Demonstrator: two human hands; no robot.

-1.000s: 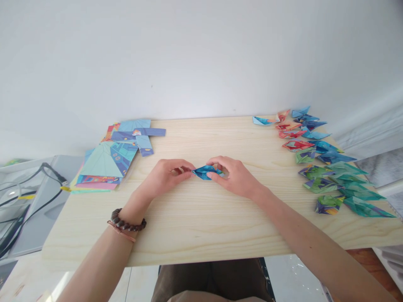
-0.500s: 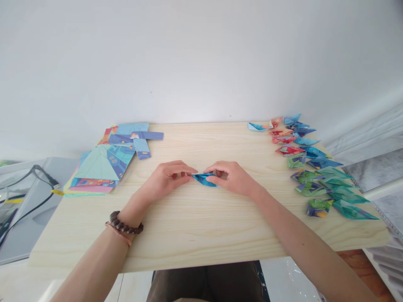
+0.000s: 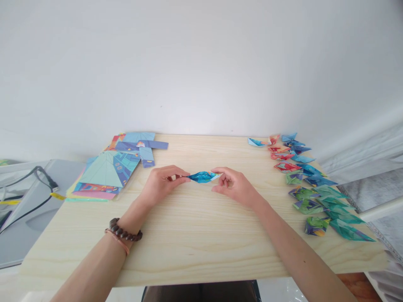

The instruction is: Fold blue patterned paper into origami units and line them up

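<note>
A small blue folded paper boat [image 3: 203, 176] is stretched between both hands just above the pale wooden table [image 3: 201, 239]. My left hand [image 3: 162, 182], with a bead bracelet at the wrist, pinches its left tip. Thumb and forefinger of my right hand [image 3: 234, 185] pinch its right tip, the other fingers loosely curled.
A stack of patterned paper sheets [image 3: 110, 170] lies at the table's left rear. Several finished folded paper pieces [image 3: 310, 182] in blue, red and green run along the right side. A grey tray with black cables [image 3: 28, 197] sits left of the table. A white wall is behind.
The hands have drawn apart to the paper's two tips, and the blue piece now looks longer and narrower. The camera has tilted, shifting the table lower in view.
</note>
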